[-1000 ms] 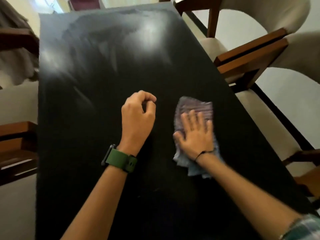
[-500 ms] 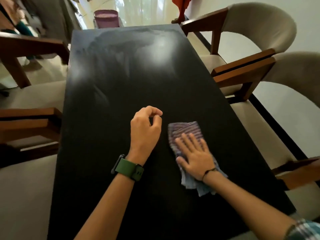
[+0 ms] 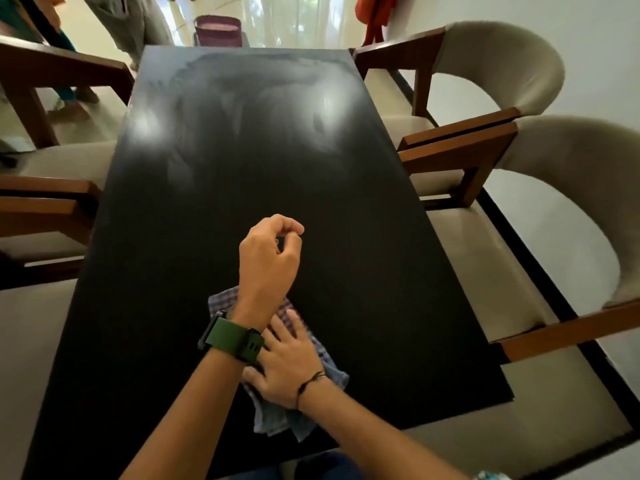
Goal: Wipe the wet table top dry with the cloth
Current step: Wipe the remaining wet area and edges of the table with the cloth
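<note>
The black table top (image 3: pixel 346 209) runs away from me, with pale wet streaks across its far half. A checked blue cloth (image 3: pixel 277 420) lies on the near part of the table. My right hand (image 3: pixel 287 365) presses flat on the cloth with straight fingers, partly under my left wrist. My left hand (image 3: pixel 270 251), with a green watch strap on the wrist, hovers over the table beyond the cloth; its fingers are loosely curled and hold nothing.
Cushioned wooden armchairs (image 3: pixel 502 109) stand along the right side, and others (image 3: pixel 45 202) along the left. A purple bucket (image 3: pixel 217 31) sits on the floor past the far end. A person's legs (image 3: pixel 69 81) show at the far left.
My right hand has slid the cloth toward me and leftward, so it now lies beneath my left wrist. The camera has tilted up, showing more of the table's far end.
</note>
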Tool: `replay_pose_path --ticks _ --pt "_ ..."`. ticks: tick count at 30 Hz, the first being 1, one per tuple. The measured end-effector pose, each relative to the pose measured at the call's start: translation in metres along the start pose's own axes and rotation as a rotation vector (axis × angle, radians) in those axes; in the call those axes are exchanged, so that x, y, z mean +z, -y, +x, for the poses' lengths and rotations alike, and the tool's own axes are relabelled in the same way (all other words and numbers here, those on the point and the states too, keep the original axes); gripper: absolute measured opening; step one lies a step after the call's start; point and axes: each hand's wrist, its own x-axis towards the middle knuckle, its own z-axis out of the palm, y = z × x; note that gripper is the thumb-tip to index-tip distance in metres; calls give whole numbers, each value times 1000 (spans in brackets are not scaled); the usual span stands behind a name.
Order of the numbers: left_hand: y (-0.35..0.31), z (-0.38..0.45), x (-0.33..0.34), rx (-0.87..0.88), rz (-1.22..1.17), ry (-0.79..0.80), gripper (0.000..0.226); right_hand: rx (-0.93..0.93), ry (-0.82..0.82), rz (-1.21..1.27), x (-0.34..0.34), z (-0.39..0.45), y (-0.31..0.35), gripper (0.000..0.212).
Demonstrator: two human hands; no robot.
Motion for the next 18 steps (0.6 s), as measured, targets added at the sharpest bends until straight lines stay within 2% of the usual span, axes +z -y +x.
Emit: replay_pose_path --ticks 2,7,10,14,18 --pt "-1 4 1 10 14 11 15 107 16 2 -7 -13 -40 60" --pt "2 15 -1 39 24 -2 15 735 -92 -144 -22 -80 -142 62" --pt "8 16 -10 34 17 -16 16 976 -118 -159 -30 -98 -167 62" --pt "25 16 -29 -7 17 -48 16 1036 -53 -126 -42 -49 -162 65" --pt "41 10 -51 -61 25 -92 17 776 -38 -97 -46 45 -111 69"
